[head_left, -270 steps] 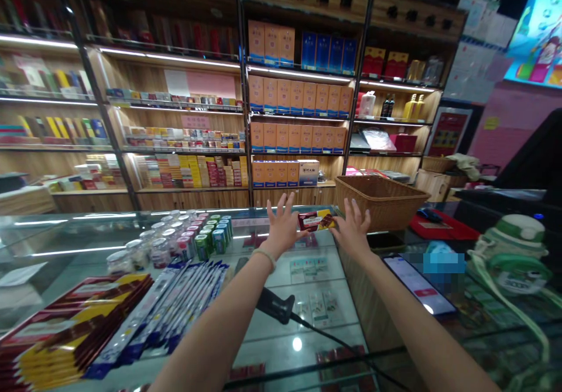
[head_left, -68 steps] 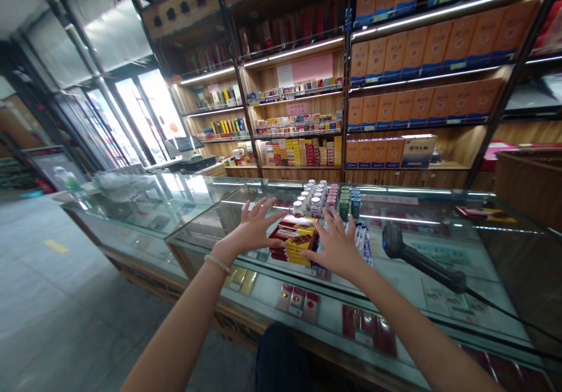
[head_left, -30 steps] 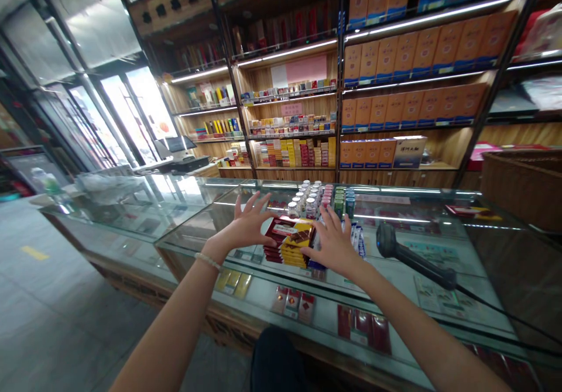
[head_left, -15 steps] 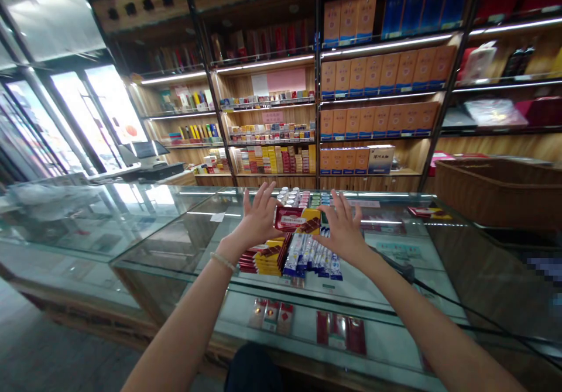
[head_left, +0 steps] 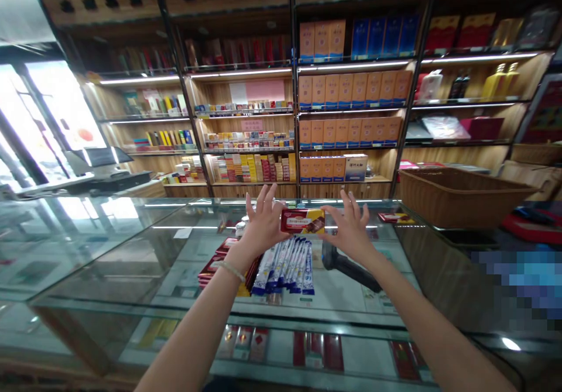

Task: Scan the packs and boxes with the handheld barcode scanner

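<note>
A red and yellow chocolate packet (head_left: 302,221) is held up level above the glass counter, its printed front facing me. My left hand (head_left: 263,221) pinches its left end, and my right hand (head_left: 350,225) pinches the right end; the other fingers of both hands are raised. Below lie blue and white stick packets (head_left: 285,266) in a fanned row. Left of them, partly hidden by my left forearm, are stacked red and yellow packets (head_left: 209,270). A black handheld scanner (head_left: 351,269) rests on the glass below my right hand.
Another red and yellow packet (head_left: 396,219) lies at the right, near a brown basket (head_left: 465,196). Flat boxes (head_left: 318,350) show inside the glass counter (head_left: 175,301). Shelves with orange boxes (head_left: 346,90) stand behind. A monitor (head_left: 100,157) is at the left.
The view has turned right, so the counter and shelves appear further left. Both hands still hold the packet, now seen slightly right in the view. More of the scanner shows.
</note>
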Demonstrator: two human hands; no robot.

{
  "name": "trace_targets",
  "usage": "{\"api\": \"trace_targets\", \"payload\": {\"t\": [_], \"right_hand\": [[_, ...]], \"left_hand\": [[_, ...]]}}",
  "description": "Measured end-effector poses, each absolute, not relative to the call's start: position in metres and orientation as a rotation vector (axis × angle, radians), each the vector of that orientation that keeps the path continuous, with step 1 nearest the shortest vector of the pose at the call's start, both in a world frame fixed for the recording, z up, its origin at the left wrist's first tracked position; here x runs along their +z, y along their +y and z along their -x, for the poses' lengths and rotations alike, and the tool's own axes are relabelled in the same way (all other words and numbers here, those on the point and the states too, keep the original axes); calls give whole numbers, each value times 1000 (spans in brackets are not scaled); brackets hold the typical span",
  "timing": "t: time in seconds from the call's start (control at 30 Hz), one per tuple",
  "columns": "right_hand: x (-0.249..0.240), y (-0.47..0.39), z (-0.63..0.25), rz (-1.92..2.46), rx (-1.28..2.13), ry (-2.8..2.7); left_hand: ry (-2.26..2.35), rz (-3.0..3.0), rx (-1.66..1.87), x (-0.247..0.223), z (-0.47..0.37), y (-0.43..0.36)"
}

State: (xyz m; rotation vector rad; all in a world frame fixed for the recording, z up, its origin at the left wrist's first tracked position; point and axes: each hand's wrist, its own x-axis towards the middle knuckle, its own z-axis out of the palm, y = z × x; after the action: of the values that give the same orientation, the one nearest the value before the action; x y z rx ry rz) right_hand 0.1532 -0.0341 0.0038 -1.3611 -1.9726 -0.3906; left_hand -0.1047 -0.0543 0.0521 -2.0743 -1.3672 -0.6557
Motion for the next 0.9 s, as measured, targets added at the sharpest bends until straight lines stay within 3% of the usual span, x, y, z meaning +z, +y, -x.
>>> {"api": "trace_targets", "payload": {"t": [0.53,0.9], "right_hand": [[7,14,-216,1487,-405,-1839],[-10,26,-221,1441,-427,-1837]], "left_hand": [[-1466,2012,-826,37,24,11],[-1490,1978,-868,16,18,25]]}}
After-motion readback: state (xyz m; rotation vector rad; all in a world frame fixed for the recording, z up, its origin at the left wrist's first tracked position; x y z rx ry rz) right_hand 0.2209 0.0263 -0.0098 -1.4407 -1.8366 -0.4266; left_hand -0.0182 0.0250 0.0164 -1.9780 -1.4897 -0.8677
